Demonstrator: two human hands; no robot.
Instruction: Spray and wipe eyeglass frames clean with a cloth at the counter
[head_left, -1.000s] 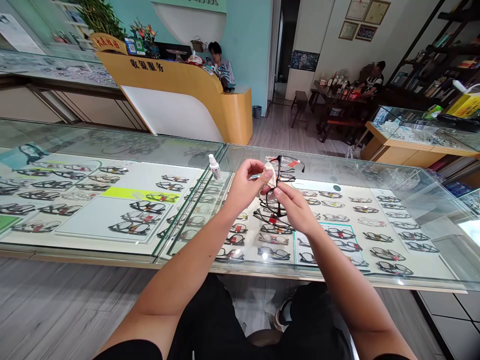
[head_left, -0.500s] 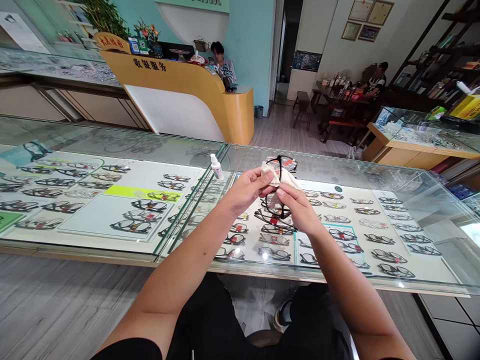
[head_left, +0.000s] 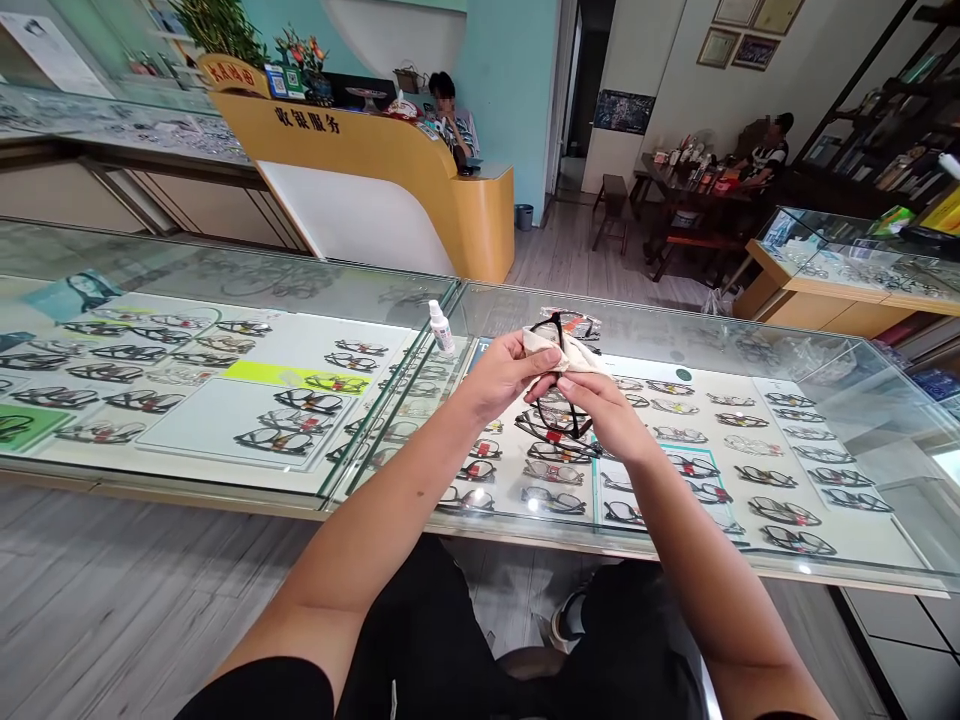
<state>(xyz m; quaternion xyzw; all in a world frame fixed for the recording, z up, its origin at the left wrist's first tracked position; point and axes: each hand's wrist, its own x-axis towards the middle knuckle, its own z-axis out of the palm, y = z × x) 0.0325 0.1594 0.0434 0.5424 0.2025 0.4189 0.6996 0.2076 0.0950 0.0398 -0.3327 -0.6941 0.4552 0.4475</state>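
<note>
Above the glass counter I hold a pair of black-framed glasses [head_left: 578,432], turned on end, between both hands. A cream cleaning cloth [head_left: 579,356] is folded over their middle part. My left hand [head_left: 504,378] is closed, thumb pressing the cloth against the frame. My right hand [head_left: 609,408] pinches the frame just below the cloth, which also drapes behind its fingers. One dark end of the frame sticks out above the cloth and a rim hangs below the fingers. The cloth and fingers hide the rest. A small white spray bottle [head_left: 441,328] stands on the counter left of my hands.
Rows of glasses lie inside the glass display counter [head_left: 390,287], beneath my forearms. Beyond it stand a yellow-and-white cashier desk [head_left: 484,215] with a person seated behind it, a wooden stool [head_left: 613,200], and a dark table where another person sits.
The view has shifted slightly. The glasses have tilted a little, their lower rim swinging right, and the cloth now wraps more closely around the frame. Both hands keep their hold.
</note>
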